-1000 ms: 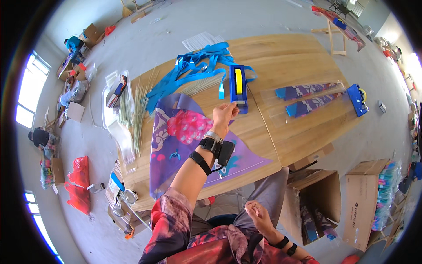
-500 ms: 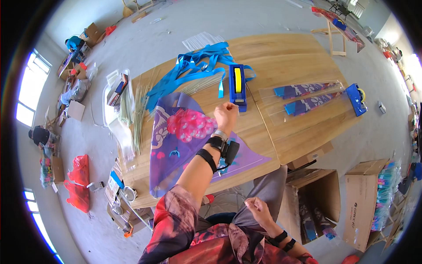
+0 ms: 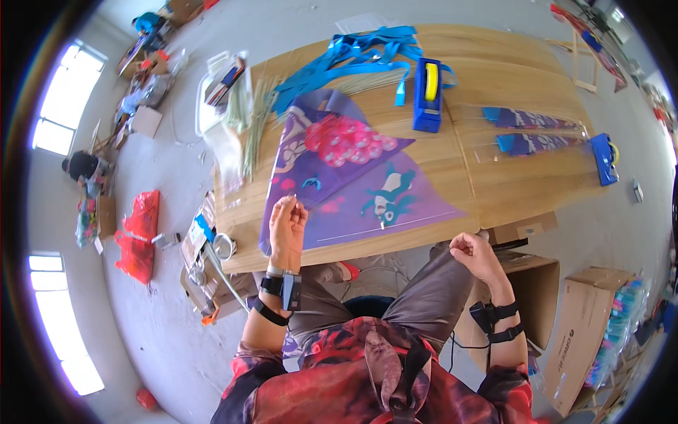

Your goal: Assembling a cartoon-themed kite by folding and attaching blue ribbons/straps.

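Note:
A purple printed fabric sheet (image 3: 417, 173) lies on the near side of the table, its left part folded over and printed with pink bubbles and white flowers. Along its near edge runs a thin white line, possibly a rod. My left hand (image 3: 287, 225) hovers over the sheet's near left part, fingertips pinched together; whatever is between them is too small to make out. Above my right thigh, off the table's near edge, my right hand (image 3: 477, 256) has thumb and forefinger pressed together, their contents hidden. A blue tape dispenser (image 3: 427, 99) with yellow tape stands beyond the sheet.
Blue ribbons (image 3: 353, 56) and thin pale rods (image 3: 256, 134) lie on the table (image 3: 508, 78). Two packed purple bundles (image 3: 540, 119) lie at right, near a second tape dispenser (image 3: 602, 161). A white plastic tray (image 3: 205, 124) sits at left; an open cardboard box (image 3: 540, 283) stands at lower right.
My left hand has drawn back from beside the tape dispenser to the sheet's near left part. My right hand has risen toward the table edge. The view has shifted.

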`<state>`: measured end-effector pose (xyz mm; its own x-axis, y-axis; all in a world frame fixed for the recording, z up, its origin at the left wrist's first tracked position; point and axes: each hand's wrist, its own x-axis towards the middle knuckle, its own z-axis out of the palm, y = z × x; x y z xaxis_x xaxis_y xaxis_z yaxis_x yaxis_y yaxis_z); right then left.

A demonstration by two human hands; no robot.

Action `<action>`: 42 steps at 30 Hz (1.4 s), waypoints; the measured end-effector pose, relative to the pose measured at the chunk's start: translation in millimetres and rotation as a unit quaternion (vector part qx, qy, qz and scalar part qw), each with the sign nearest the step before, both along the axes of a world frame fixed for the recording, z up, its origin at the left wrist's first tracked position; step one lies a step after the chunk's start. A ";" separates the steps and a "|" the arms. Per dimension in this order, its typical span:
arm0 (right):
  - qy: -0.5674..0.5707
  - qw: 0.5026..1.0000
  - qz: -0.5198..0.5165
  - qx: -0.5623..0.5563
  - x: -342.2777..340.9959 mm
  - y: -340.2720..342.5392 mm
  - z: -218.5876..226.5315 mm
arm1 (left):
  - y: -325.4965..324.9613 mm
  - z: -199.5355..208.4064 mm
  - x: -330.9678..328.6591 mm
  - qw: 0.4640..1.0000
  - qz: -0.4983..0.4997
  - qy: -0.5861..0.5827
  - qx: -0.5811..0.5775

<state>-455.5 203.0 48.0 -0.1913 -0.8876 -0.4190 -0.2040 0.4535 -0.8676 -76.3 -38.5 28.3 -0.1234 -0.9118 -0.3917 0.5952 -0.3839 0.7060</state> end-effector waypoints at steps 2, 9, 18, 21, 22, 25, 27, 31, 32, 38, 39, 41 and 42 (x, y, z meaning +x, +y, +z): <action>0.000 1.000 0.022 0.002 5.2 -6.2 0.8 | 22.1 -4.2 17.4 0.999 0.040 -0.015 0.001; 0.021 0.997 0.051 0.053 15.0 -9.5 0.0 | 61.3 -25.7 62.7 0.998 0.052 0.014 0.014; -0.030 0.997 0.037 0.053 -1.2 -16.1 -1.9 | 81.0 -6.0 65.0 0.998 0.022 0.025 0.048; -0.093 0.995 0.013 0.045 -8.8 -19.2 5.8 | 84.6 -0.7 63.6 0.997 0.009 0.032 0.071; -0.092 0.995 0.012 0.047 -12.5 -20.6 5.7 | 85.3 -0.7 63.0 0.996 0.007 0.024 0.088; -0.122 0.991 -0.005 0.048 -25.0 -23.9 -0.5 | 88.1 -11.5 64.2 0.995 -0.007 0.021 0.100; -0.123 0.991 -0.008 0.054 -31.3 -27.6 -6.0 | 89.6 -17.1 64.0 0.995 -0.023 0.029 0.096; -0.102 0.993 -0.027 0.053 -40.9 -34.8 -16.5 | 90.8 -20.5 61.5 0.996 -0.049 0.002 0.073; -0.089 0.994 -0.028 0.048 -43.7 -35.6 -19.1 | 90.6 -21.1 60.0 0.996 -0.055 -0.029 0.064; 0.021 0.997 -0.071 -0.010 -44.5 -37.1 -44.0 | 86.9 -24.8 47.5 0.972 -0.069 -0.222 0.022; 0.072 0.994 -0.082 -0.016 -39.6 -38.9 -45.2 | 86.0 -28.4 46.8 0.965 -0.069 -0.254 0.009; 0.134 0.985 -0.107 -0.016 -32.3 -42.8 -45.3 | 86.0 -34.0 47.5 0.955 -0.070 -0.287 -0.003; 0.133 0.985 -0.107 -0.015 -31.2 -43.7 -45.6 | 85.9 -33.0 45.1 0.949 -0.061 -0.308 -0.020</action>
